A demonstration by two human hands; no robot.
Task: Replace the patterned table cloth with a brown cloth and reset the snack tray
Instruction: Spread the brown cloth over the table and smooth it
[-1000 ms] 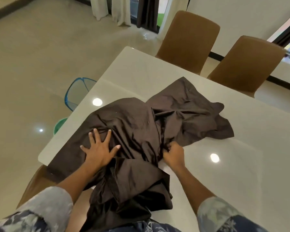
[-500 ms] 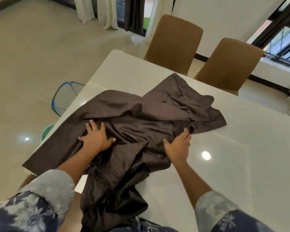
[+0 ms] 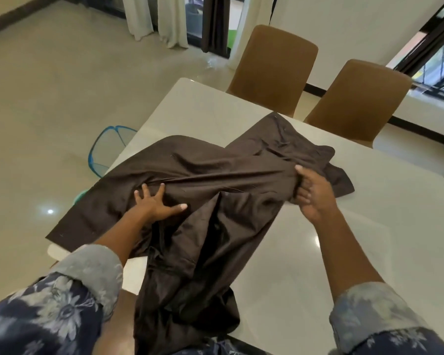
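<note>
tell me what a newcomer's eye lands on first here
A dark brown cloth lies crumpled across the white table, one end spilling over the near edge. The left hand presses flat on it while the right hand grips a bunched fold. A brown chair and a second chair stand at the far side.

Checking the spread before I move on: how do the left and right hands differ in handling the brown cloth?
The left hand lies flat, fingers spread, pressing the brown cloth down; the right hand has curled fingers gripping a bunched fold. The left hand is on the cloth's left half, the right hand at its right side. Both touch the same cloth.
</note>
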